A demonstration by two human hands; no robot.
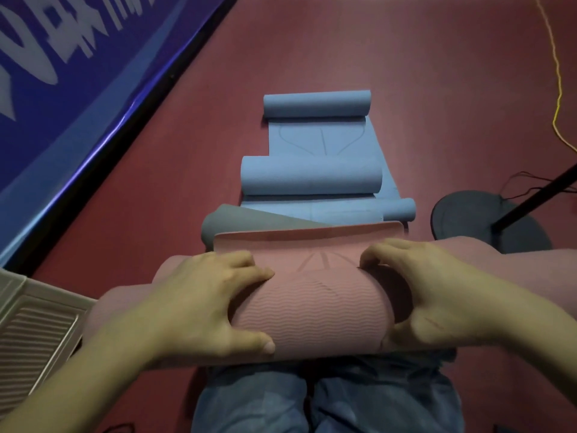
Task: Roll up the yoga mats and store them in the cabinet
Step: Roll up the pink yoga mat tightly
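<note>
While seen from the head camera: pink yoga mat (312, 310) nearly all rolled, lying crosswise on red floor (406, 73) just ahead of jeans-clad knees (327, 398), last flap (306, 239) still flat; left hand (199, 304) and right hand (427, 289) both curled over roll, fingers on top, thumbs at near side, gripping it. Beyond flap, touching or overlapping: grey mat (231, 223), then blue mats (312, 176) partly rolled; black round stand base (468, 220) to right, blue banner (62, 73) along left, slatted white panel (34, 335) at lower left.

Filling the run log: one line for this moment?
pink mat: nearly rolled | left hand, right hand: gripping roll | blue mats: partly rolled
</note>
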